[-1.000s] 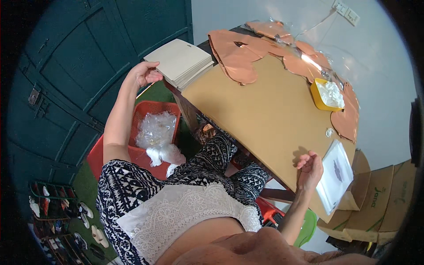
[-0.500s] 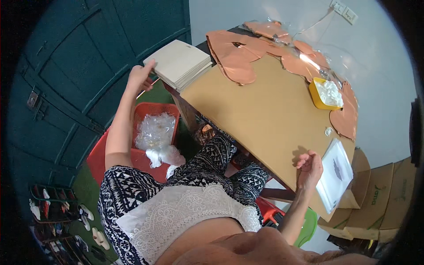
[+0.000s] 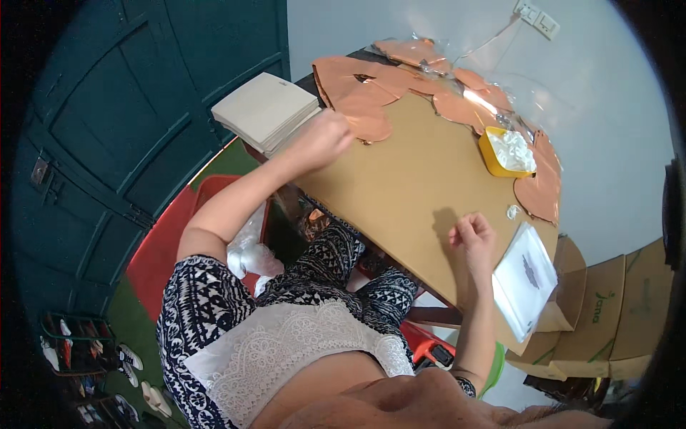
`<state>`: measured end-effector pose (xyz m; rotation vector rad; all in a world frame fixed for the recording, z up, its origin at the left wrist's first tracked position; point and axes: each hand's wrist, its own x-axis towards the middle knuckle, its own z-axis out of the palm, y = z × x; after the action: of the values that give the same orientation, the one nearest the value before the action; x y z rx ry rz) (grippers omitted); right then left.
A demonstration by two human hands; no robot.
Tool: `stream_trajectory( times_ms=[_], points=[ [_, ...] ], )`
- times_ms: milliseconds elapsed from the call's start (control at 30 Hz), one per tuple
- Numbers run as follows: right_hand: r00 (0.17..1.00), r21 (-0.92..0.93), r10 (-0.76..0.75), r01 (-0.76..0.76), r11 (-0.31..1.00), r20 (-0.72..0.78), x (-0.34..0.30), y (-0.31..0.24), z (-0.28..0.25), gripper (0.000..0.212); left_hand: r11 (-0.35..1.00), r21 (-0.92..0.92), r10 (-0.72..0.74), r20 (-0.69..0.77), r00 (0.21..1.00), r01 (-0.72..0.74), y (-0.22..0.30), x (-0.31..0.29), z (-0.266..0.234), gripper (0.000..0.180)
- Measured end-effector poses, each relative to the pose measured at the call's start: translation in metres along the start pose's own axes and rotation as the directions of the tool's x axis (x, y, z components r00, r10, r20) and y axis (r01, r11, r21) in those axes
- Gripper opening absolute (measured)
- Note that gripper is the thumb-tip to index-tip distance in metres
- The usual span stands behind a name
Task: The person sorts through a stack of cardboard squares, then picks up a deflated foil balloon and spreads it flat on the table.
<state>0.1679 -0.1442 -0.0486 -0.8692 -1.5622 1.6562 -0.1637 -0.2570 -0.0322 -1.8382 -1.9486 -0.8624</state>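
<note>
My left hand (image 3: 323, 137) hovers with curled fingers over the near left edge of the brown table (image 3: 407, 179). It is between a stack of beige sheets (image 3: 266, 111) and copper foil heart shapes (image 3: 361, 100); I see nothing in it. My right hand (image 3: 471, 236) is loosely closed above the table's right part, beside a flat white packet (image 3: 527, 277). A small white piece (image 3: 512, 211) lies just beyond it.
A yellow tray (image 3: 490, 159) of white bits sits at the table's far side among more copper foil and clear film. A red bin (image 3: 168, 236) with clear plastic bags stands by my left leg. Cardboard boxes (image 3: 618, 314) lean at the right. A dark green door (image 3: 121, 121) is at the left.
My left hand has come off the edge of the beige stack and moved right, over the table edge by the copper foil. My right hand has barely moved.
</note>
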Motion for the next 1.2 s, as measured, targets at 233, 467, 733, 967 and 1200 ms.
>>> stream_trajectory(
  times_ms=[233, 467, 733, 967, 1200],
  points=[
    [0.997, -0.113, -0.078, 0.076, 0.991, -0.016, 0.029, 0.005, 0.001, 0.035, 0.973, 0.233, -0.054, 0.229, 0.972, -0.001, -0.002, 0.037, 0.086, 0.022],
    [1.0, -0.008, -0.008, 0.008, 1.0, -0.002, 0.037, 0.027, -0.001, 0.035, 0.984, 0.137, -0.132, 0.146, 0.981, 0.112, -0.008, 0.053, 0.101, 0.011],
    [1.0, -0.104, -0.023, 0.025, 0.994, 0.021, 0.037, 0.036, -0.001, 0.034, 0.543, -0.482, -0.524, 0.445, 0.726, 0.687, -0.015, 0.071, 0.076, 0.02],
    [0.995, -0.261, -0.077, 0.09, 0.961, 0.061, 0.036, 0.04, 0.001, 0.035, 0.271, -0.699, -0.528, 0.468, 0.709, 0.662, -0.068, 0.071, 0.119, 0.019],
    [0.993, -0.258, -0.1, 0.112, 0.96, 0.058, 0.036, 0.045, -0.002, 0.035, 0.437, -0.658, -0.464, 0.418, 0.781, 0.613, -0.083, 0.078, 0.143, 0.016]
  ],
)
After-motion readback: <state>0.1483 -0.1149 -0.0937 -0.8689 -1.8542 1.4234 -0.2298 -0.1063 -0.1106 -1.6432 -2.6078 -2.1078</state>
